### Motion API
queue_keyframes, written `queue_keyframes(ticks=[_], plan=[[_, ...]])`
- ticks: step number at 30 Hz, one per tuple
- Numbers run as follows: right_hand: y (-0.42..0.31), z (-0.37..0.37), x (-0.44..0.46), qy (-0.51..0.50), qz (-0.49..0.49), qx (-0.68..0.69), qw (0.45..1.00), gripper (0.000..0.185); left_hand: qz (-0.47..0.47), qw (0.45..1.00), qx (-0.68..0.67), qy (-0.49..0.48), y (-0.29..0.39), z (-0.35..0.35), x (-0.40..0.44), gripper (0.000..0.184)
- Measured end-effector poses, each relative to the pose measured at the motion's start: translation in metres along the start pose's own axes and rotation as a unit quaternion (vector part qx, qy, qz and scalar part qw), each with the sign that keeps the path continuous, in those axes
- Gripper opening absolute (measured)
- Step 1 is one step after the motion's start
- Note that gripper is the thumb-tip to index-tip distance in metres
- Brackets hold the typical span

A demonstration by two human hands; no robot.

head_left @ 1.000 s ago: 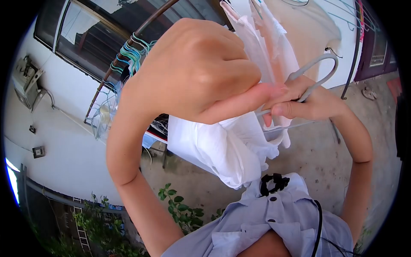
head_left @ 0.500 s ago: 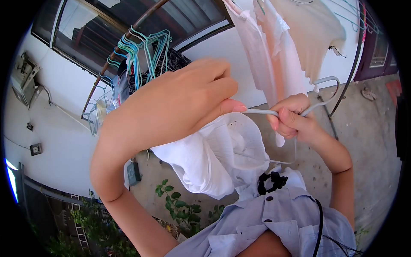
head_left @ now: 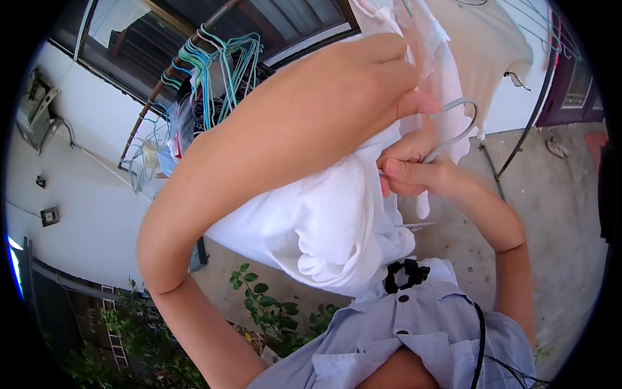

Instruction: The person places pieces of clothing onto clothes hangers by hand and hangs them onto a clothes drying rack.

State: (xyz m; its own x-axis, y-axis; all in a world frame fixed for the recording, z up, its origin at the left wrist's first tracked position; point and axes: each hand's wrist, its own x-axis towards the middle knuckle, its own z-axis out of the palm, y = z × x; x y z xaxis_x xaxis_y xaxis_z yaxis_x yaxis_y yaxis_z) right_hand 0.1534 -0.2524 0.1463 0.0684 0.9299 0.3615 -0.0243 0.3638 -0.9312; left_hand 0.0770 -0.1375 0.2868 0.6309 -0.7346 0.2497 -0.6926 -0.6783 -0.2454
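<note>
A pale grey wire hanger is in my right hand, whose fingers are closed round it just below the curved hook. My left hand is bent over above it with its fingers curled. Its thumb lies by the tip of the hook, and its fingertips are hidden. White cloth, a garment, runs up beneath my left hand and wrist and hangs in folds below both hands. Its upper edge appears to be in my left hand. A short length of the hanger's lower wire shows near the cloth's right edge.
Several blue-green hangers hang with clothes on a brown rail at the upper left. Pale pink garments hang just beyond my hands. Leafy plants stand low in front. A dark pole rises at the right.
My left hand has moved up and right to the hook, and the white garment has risen with it, covering most of the hanger wire. My right hand has shifted slightly left, and the hook has turned.
</note>
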Motion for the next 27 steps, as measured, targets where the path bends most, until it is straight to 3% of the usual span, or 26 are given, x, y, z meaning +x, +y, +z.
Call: queue_keyframes(ticks=[1, 2, 5, 9, 11, 14, 16, 19, 21, 22, 24, 25, 27], plan=[[0.006, 0.004, 0.000, 0.009, -0.030, 0.054, 0.998, 0.033, -0.068, 0.994, -0.018, -0.089, -0.001, 0.005, -0.007, 0.014], [0.012, 0.009, 0.000, 0.018, -0.060, 0.107, 0.992, 0.035, -0.065, 0.994, -0.018, -0.090, 0.003, 0.004, -0.011, 0.014], [0.026, 0.014, -0.006, 0.046, -0.085, 0.153, 0.983, 0.037, -0.187, 0.946, -0.080, -0.253, 0.018, -0.001, -0.020, 0.017], [0.029, 0.017, -0.007, 0.050, -0.102, 0.234, 0.966, 0.040, -0.234, 0.950, 0.069, -0.197, 0.031, -0.003, -0.019, 0.020], [0.030, 0.015, -0.004, 0.052, -0.122, 0.249, 0.959, 0.041, -0.175, 0.957, 0.229, -0.039, 0.030, -0.006, -0.024, 0.031], [0.028, 0.009, -0.002, 0.061, -0.144, 0.269, 0.950, 0.041, -0.144, 0.949, 0.266, -0.089, 0.034, -0.029, -0.037, 0.039], [0.026, 0.005, -0.001, 0.068, -0.145, 0.276, 0.948, 0.041, -0.162, 0.951, 0.255, -0.072, 0.033, -0.032, -0.040, 0.046], [0.023, -0.001, 0.002, 0.044, -0.167, 0.232, 0.957, 0.040, -0.126, 0.945, 0.295, -0.058, 0.025, -0.031, -0.056, 0.048], [0.016, -0.010, 0.004, 0.021, -0.129, 0.079, 0.988, 0.035, -0.153, 0.938, 0.298, -0.085, 0.023, -0.027, -0.068, 0.042], [0.008, -0.011, 0.007, 0.020, -0.127, 0.077, 0.989, 0.035, -0.155, 0.938, 0.298, -0.083, 0.020, -0.024, -0.075, 0.042], [-0.005, -0.010, 0.014, 0.075, -0.094, -0.097, 0.988, 0.029, -0.254, 0.954, 0.149, -0.064, 0.016, -0.016, -0.089, 0.033], [-0.006, -0.007, 0.017, 0.078, -0.091, -0.098, 0.988, 0.029, -0.252, 0.955, 0.145, -0.062, 0.015, -0.013, -0.095, 0.033], [-0.009, -0.007, 0.018, 0.139, -0.071, -0.214, 0.964, 0.029, -0.399, 0.916, -0.011, -0.045, 0.011, -0.009, -0.104, 0.029]])
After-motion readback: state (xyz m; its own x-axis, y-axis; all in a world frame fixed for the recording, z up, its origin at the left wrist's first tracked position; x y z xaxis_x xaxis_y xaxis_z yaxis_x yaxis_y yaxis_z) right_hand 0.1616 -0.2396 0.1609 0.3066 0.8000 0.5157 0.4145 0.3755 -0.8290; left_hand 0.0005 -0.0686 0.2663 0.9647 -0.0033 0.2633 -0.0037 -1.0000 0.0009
